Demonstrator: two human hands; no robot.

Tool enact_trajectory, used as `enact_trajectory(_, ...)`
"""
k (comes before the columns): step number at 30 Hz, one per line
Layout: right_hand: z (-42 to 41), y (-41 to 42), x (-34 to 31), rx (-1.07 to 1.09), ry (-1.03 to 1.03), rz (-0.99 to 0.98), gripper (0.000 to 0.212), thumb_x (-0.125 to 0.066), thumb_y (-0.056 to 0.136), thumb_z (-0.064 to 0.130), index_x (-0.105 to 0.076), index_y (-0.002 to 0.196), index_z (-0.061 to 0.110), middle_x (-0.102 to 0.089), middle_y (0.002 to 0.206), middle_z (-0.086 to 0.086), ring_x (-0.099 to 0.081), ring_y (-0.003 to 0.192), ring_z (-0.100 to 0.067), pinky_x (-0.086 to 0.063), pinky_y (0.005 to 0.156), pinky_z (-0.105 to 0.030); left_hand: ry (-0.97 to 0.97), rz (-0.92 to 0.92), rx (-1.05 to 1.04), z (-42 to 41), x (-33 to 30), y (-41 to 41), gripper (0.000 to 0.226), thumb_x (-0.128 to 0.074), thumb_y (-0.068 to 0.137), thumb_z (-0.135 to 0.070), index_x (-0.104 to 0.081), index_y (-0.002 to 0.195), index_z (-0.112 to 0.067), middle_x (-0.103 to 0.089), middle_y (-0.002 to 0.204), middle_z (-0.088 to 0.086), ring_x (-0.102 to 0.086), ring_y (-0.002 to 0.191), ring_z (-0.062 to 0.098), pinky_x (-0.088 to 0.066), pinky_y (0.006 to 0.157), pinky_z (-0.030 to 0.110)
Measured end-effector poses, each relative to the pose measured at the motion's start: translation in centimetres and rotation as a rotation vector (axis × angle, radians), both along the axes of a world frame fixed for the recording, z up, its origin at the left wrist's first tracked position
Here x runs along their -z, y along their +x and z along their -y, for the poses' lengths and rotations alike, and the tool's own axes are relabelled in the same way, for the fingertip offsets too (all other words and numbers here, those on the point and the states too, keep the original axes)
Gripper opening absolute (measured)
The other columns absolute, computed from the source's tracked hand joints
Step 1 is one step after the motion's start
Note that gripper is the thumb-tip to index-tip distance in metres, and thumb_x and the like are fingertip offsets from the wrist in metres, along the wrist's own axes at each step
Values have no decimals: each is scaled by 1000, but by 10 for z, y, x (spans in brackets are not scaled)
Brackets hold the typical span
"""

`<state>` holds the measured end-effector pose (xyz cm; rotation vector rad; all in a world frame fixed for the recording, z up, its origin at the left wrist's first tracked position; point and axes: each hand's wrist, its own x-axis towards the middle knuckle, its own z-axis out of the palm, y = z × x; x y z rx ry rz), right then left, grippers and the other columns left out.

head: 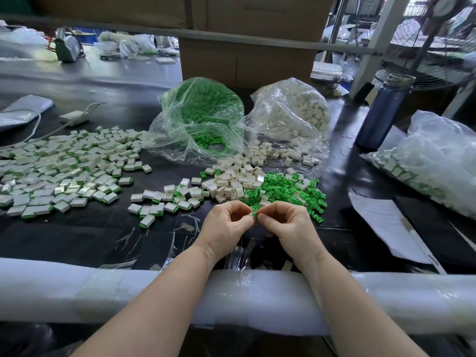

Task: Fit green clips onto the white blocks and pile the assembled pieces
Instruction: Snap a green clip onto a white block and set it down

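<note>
Head view is showing both hands meeting at the middle of the tabletop (77,240), fingertips together. Left hand (226,222) and right hand (288,224) are both pinching around one green clip (254,215), which is sitting right between the thumbs; whether a white block is already under it cannot be told, the fingers are covering that spot. Clip is too small to read its long axis.

Relation that matters: loose white blocks (231,181) are lying at about 12 o'clock from the hands, just beyond the fingertips, slightly toward 11. Loose green clips (291,189) are lying at 1 o'clock, near the right hand, so the right hand is the closer one for clips and the left for blocks. Assembled pieces (64,171) are spreading at 10 o'clock, well apart from the hands, nearer the left arm; a few more assembled ones (159,208) are lying at 10 to 11 o'clock, close by.

Judgement: the person is pressing the clip home or lining it up, and the drop-off is likely going left, toward the spread at 10 o'clock.

Green bag (203,112) and white bag (293,112) are sitting behind the loose parts at 12 o'clock.
</note>
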<state>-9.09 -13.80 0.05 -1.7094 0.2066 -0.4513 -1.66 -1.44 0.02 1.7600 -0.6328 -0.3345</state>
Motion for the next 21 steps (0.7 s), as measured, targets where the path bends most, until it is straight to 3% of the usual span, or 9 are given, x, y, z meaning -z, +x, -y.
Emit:
enact_trajectory(3,0,0,-1,-16,-2,-1,21,-65,81,-2,-69,72,17,-67,63,9,-58,58,1,-44,55,-11,10,25,-25,0,0,0,8,-60,83,-4,-66,83,-10,-60,82,3,-55,74,12,-46,71,21)
enact_trajectory(8,0,1,0,-15,50,-75,7,-60,89,17,-66,88,20,-69,78,6,-64,77,-11,-48,59,-17,-39,39,16,0,-3,-1,10,-62,84,-4,-66,83,-13,-50,98,0,-53,79,5,-44,73,6)
enact_trajectory(12,-1,2,-2,-125,-19,-137,25,-51,90,29,-68,84,12,-65,74,-1,-61,73,-9,-45,60,-16,-79,-8,96,1,-4,-3,11,-63,84,-3,-65,87,-13,-45,103,0,-56,83,6,-48,79,11)
enact_trajectory(16,0,1,-2,-145,34,-145,19,-54,91,19,-70,83,10,-62,69,-5,-54,65,-11,-41,57,-15,-8,56,134,0,-4,-4,23,-58,84,0,-62,84,-23,-43,108,2,-53,90,10,-45,84,15)
enact_trajectory(21,1,0,-3,-138,114,-128,14,-59,88,11,-71,80,9,-58,62,-4,-49,54,-4,-40,53,-13,48,109,166,0,-5,-6,21,-58,84,1,-62,88,-19,-43,108,5,-50,91,8,-40,88,10)
